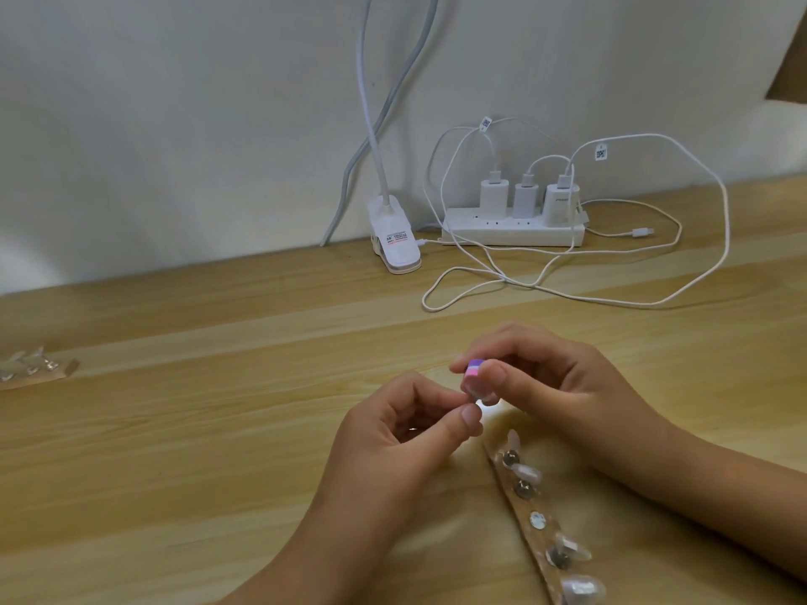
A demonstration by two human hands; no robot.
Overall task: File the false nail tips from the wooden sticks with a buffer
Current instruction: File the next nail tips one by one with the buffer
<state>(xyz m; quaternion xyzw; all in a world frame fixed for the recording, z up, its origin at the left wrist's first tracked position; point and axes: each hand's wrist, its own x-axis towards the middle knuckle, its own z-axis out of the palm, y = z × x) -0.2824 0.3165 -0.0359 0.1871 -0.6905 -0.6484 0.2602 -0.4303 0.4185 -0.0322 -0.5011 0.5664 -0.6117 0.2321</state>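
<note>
Pale wood bench (174, 430) against a white wall. Mid-bench, the left hand (393, 434) pinched a nail tip (471, 393). The right hand (550, 377) gripped the buffer (474, 369), touching the tip from above. The wooden stick (530, 504) ran from below the hands to the near edge, nearer the right hand.

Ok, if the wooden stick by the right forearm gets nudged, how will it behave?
The wooden stick looks thin and flat, so it probably slides easily on the smooth table rather than rolling. The nail tips stand proud on small mounts, so a sideways knock could pop them off.
</note>
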